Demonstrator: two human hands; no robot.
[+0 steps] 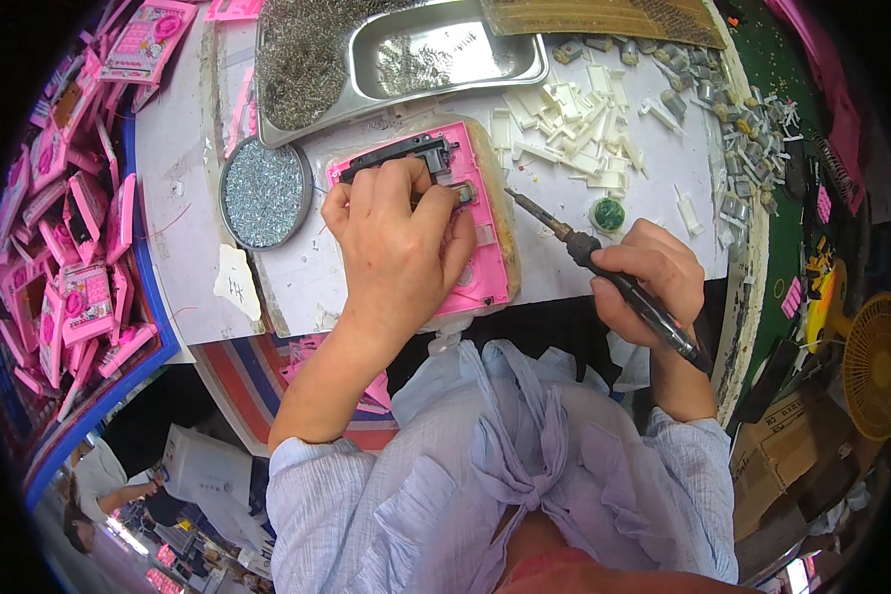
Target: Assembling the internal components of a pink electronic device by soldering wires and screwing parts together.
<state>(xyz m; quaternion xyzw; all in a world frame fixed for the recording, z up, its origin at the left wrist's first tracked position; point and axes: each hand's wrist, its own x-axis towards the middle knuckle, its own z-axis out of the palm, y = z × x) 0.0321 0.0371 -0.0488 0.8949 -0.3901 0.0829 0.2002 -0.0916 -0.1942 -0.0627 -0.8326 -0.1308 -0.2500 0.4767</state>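
Observation:
A pink plastic casing (483, 236) with a black mechanism (406, 151) in its far part lies on a pale, worn pad (505, 259) in front of me. My left hand (394, 218) bends over the casing with curled fingers pressed on it; the fingertips are partly hidden. By the index finger sits a small metal part (464, 193). In my right hand (658, 282) is a soldering iron (632, 289) with a black handle, gripped between thumb and fingers. Its slim metal tip points at the casing's right edge and stays apart from it.
Left of the casing stands a round dish of small screws (265, 193). Behind is a metal tray (445, 49). White plastic parts (584, 124), small grey motors (738, 129) and a green-filled pot (607, 214) lie right. Pink casings (74, 297) fill a blue-edged bin. A yellow fan (873, 366) stands far right.

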